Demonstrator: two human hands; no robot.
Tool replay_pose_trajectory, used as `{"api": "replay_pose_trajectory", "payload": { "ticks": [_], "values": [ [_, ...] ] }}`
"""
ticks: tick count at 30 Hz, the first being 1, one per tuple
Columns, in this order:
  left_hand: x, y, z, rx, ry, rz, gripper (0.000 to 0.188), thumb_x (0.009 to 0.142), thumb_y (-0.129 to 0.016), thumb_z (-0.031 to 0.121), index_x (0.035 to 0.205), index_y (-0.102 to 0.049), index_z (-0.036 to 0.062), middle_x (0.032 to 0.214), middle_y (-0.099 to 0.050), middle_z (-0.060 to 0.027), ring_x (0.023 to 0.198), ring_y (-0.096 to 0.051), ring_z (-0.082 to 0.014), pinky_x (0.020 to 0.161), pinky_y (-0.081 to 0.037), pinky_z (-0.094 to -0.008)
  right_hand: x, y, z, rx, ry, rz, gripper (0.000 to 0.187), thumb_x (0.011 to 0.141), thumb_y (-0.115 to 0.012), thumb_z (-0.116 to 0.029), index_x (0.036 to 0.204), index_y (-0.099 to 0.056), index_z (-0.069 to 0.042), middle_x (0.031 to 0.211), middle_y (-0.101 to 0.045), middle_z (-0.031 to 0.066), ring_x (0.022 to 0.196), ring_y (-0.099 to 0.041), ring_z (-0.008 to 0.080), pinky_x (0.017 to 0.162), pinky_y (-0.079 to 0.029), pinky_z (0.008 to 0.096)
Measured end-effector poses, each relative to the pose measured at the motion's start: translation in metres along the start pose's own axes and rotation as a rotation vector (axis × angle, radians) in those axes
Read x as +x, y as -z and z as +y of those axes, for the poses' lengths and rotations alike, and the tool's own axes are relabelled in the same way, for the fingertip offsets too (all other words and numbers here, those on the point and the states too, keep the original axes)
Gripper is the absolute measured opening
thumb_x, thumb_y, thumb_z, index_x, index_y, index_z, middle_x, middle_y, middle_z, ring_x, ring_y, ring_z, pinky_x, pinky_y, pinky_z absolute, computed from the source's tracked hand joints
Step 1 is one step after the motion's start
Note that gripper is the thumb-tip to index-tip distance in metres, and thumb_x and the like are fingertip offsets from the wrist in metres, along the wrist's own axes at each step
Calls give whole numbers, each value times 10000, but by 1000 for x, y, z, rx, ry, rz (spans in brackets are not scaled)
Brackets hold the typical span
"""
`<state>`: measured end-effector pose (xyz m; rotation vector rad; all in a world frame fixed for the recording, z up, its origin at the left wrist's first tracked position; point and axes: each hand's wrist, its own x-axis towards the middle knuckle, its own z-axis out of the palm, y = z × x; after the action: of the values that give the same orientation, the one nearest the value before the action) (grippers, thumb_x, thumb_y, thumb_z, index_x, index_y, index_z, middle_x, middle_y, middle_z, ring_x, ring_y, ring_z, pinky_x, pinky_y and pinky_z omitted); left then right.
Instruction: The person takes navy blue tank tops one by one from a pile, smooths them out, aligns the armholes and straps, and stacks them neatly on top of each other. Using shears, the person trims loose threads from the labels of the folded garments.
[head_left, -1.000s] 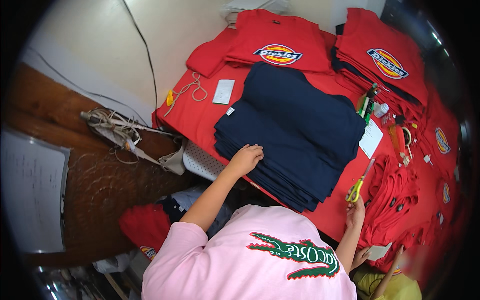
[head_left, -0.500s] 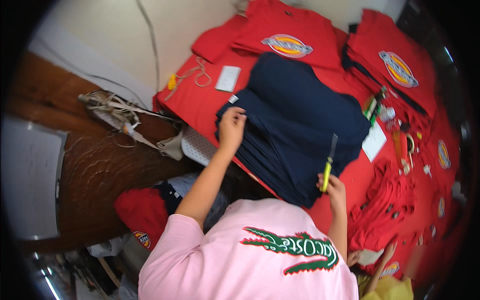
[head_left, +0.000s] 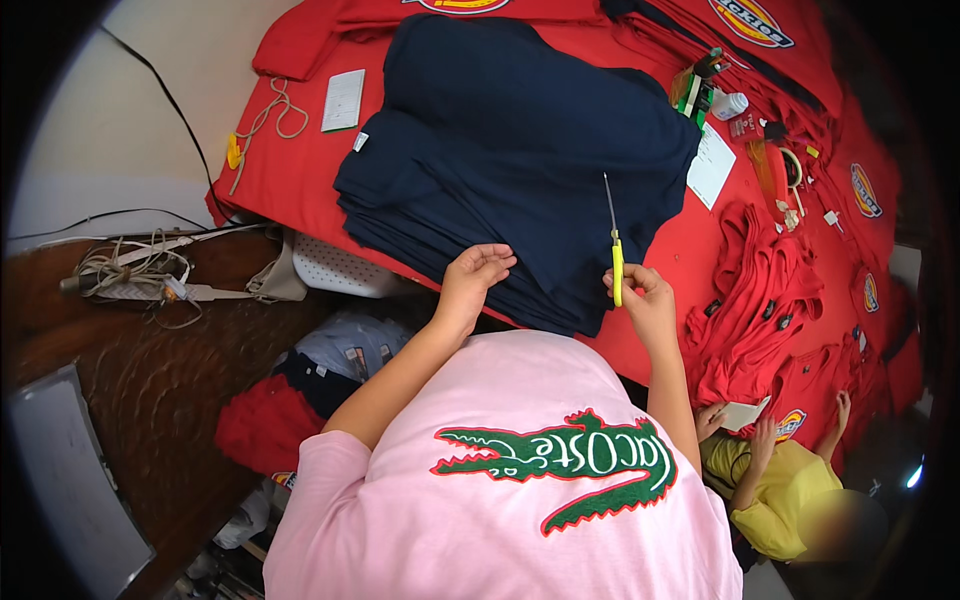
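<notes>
A pile of folded navy blue garments (head_left: 520,130) lies in front of me, with a small white label (head_left: 361,142) at its left corner. My left hand (head_left: 478,280) is over the near edge of the pile, its fingers loosely bent and slightly apart, with nothing visible in them. In my right hand (head_left: 643,293) is a pair of yellow-handled scissors (head_left: 617,262), held by the handle. Their thin metal blades point up and away over the navy cloth, seen nearly edge-on. Whether the blades are apart cannot be made out.
Red cloth (head_left: 300,170) covers the table, bearing a notepad (head_left: 343,100), a cord (head_left: 285,108), a white paper (head_left: 710,165) and crumpled red garments (head_left: 750,290). A person in yellow (head_left: 780,490) works at the lower right. Tangled cables (head_left: 130,270) lie left of the table.
The view has shifted, and the table things appear farther left and higher. My left hand has come away from the label corner toward the near edge. My right hand still holds the scissors.
</notes>
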<state>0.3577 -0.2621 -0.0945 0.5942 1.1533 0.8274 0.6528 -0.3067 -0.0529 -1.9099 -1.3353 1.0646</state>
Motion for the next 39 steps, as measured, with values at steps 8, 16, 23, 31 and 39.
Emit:
{"api": "replay_pose_trajectory", "payload": {
  "ticks": [8, 16, 23, 31, 39],
  "values": [
    [32, -16, 13, 13, -229, 156, 455, 1015, -679, 56, 1452, -595, -38, 1437, -617, -220, 1308, -619, -233, 1132, -465, -336, -4, -14, -9, -44, 112, 37, 192, 867, -812, -137, 1022, -808, -23, 704, -658, 57, 772, -611, 199, 753, -497, 383],
    [42, -22, 25, 138, -479, 97, 571, 893, -730, -123, 1439, -599, -19, 1292, -571, -111, 1122, -627, -142, 873, -586, -243, -7, -26, -41, -307, 308, -44, 242, 831, -800, -213, 961, -767, -12, 697, -638, 104, 681, -606, 263, 736, -496, 417],
    [1, -24, 51, 288, -731, 28, 655, 865, -679, -208, 1479, -551, -17, 1339, -486, -58, 1130, -615, -123, 930, -596, -245, -9, -22, -58, -353, 495, -12, 380, 749, -833, -245, 1057, -739, -42, 728, -602, 41, 748, -580, 239, 759, -432, 393],
    [-15, -17, 48, 232, -713, -8, 776, 859, -667, -226, 1567, -453, 11, 1338, -502, -52, 1189, -617, -141, 1004, -586, -281, -8, -34, -69, -326, 573, -72, 374, 746, -848, -256, 1034, -739, -44, 716, -597, 31, 736, -574, 225, 756, -423, 389],
    [-25, -11, 44, 114, -661, -26, 835, 893, -684, -202, 1625, -368, 44, 1332, -588, -77, 1171, -642, -148, 1032, -578, -301, -10, -41, -62, -244, 553, -169, 281, 786, -850, -204, 971, -736, -25, 681, -609, 64, 672, -572, 240, 761, -420, 382]
  ]
}}
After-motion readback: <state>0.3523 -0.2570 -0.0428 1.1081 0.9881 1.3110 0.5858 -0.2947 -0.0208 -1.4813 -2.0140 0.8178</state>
